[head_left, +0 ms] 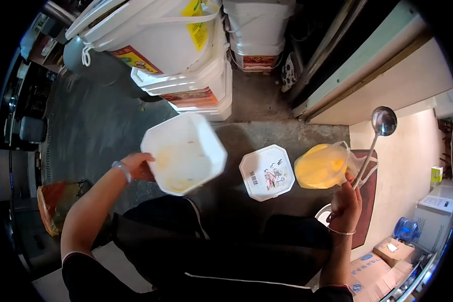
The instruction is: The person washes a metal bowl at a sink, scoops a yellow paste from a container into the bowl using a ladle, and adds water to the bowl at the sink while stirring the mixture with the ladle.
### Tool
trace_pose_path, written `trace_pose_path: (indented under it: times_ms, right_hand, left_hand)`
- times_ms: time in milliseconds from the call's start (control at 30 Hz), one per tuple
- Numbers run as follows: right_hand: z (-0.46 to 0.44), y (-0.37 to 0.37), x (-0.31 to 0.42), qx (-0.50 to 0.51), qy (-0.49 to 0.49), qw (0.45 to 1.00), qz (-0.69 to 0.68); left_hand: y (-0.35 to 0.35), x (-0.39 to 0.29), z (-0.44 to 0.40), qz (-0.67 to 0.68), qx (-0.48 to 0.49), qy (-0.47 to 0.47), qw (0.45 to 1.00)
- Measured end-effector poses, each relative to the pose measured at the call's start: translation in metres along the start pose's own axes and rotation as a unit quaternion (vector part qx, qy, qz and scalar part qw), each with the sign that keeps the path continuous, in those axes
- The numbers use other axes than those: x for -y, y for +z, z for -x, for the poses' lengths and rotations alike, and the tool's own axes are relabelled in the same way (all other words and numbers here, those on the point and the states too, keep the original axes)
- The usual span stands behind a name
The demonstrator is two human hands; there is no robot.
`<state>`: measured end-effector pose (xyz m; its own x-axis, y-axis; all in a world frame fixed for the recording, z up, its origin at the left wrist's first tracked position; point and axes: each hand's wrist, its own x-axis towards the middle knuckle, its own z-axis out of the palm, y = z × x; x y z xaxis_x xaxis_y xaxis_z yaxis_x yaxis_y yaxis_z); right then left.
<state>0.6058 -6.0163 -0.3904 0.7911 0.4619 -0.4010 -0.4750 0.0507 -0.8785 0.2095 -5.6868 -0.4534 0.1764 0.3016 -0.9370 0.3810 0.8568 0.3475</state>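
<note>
While your left hand (139, 166) is clamped on the left edge of the white tub (185, 153), its yellow-smeared inside facing you, your right hand (345, 202) is closed around the handle of the ladle (382, 124), bowl uppermost. I cannot tell whether it also grips the clear bag of yellow contents (317, 167). A marked lid (267, 172) lies between tub and bag. You seem to be positioning the tub; your next move probably calls for a steady rim and the ladle clear of the bag's loops.

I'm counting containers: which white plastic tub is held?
The open, angular white plastic tub gripped by the left hand; the stacked white plastic tubs beyond it are untouched.
</note>
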Motion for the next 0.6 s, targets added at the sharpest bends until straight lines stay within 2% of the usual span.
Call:
trace_pose_path:
  times_ms: [33, 100, 167, 200, 233, 267, 333, 433, 533, 600]
  right_hand:
    - [-0.002, 0.003, -0.002, -0.002, 0.0, 1.0, -0.001]
    - [-0.004, 0.002, -0.003, 0.0, 0.016, 1.0, -0.006]
    - [-0.007, 0.003, -0.003, 0.009, 0.039, 0.999, -0.027]
    - [-0.008, 0.003, -0.003, 0.014, 0.05, 0.998, -0.038]
    - [-0.007, 0.001, -0.002, 0.037, 0.046, 0.997, -0.046]
    - [-0.006, 0.002, -0.001, 0.012, 0.046, 0.998, -0.037]
    - [-0.003, 0.002, 0.002, -0.037, 0.043, 0.998, -0.022]
    - [-0.001, -0.014, 0.002, -0.025, 0.033, 0.998, -0.044]
    - [-0.002, -0.021, 0.001, -0.055, 0.035, 0.996, -0.063]
    - [-0.002, -0.026, 0.002, -0.035, 0.039, 0.995, -0.09]
  left_hand:
    - [-0.04, 0.014, -0.019, 0.011, -0.035, 0.0, 0.999]
    - [-0.076, 0.022, -0.008, 0.025, -0.162, 0.044, 0.985]
    - [-0.108, 0.022, 0.007, 0.034, -0.248, 0.11, 0.962]
    - [-0.121, 0.018, 0.015, 0.007, -0.299, 0.109, 0.948]
    - [-0.136, 0.017, 0.024, -0.005, -0.295, 0.138, 0.945]
    - [-0.164, 0.018, 0.018, -0.019, -0.331, 0.143, 0.933]
    - [-0.178, 0.008, 0.03, -0.041, -0.378, 0.172, 0.909]
    - [-0.219, -0.025, 0.035, -0.11, -0.412, 0.191, 0.884]
    - [-0.196, -0.055, 0.037, -0.113, -0.487, 0.354, 0.79]
    - [-0.172, -0.067, 0.033, -0.264, -0.556, 0.398, 0.681]
